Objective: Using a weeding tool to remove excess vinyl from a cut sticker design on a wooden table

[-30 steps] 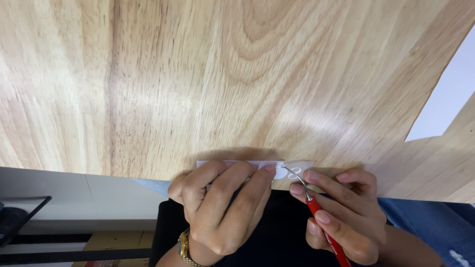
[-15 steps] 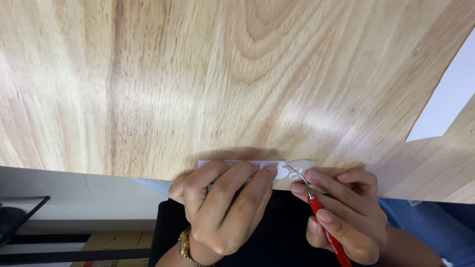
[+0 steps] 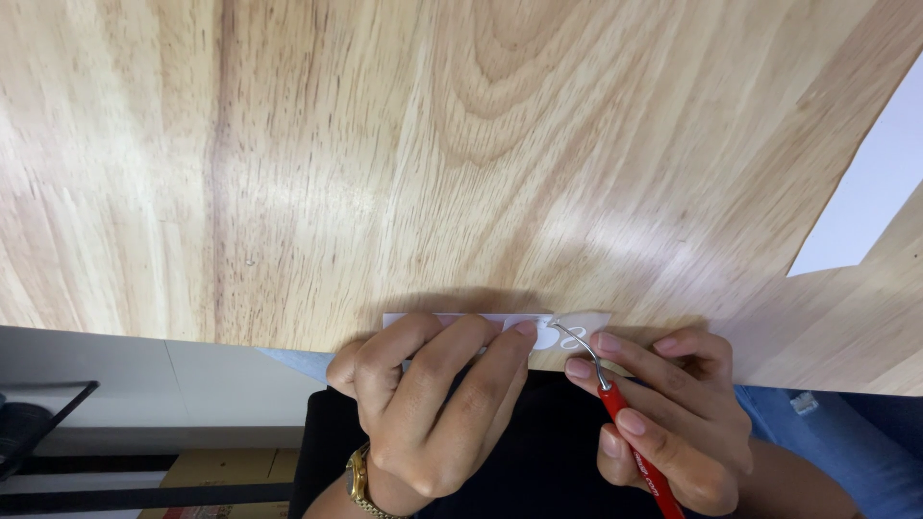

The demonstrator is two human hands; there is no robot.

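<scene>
A narrow white strip (image 3: 452, 320) lies along the near edge of the wooden table (image 3: 404, 163). My left hand (image 3: 423, 413) presses it down with its fingertips; a gold watch sits on that wrist. My right hand (image 3: 663, 423) grips a red-handled tool with a curved metal hook (image 3: 615, 399). The hook's tip touches the right end of the strip, where a translucent piece (image 3: 585, 322) lifts off.
Below the table edge are a black cloth on my lap (image 3: 538, 461), blue jeans (image 3: 827, 432), a cardboard box (image 3: 221, 471) on the floor and a dark frame (image 3: 38, 423) at left. A pale gap (image 3: 865, 202) opens between table sections at right.
</scene>
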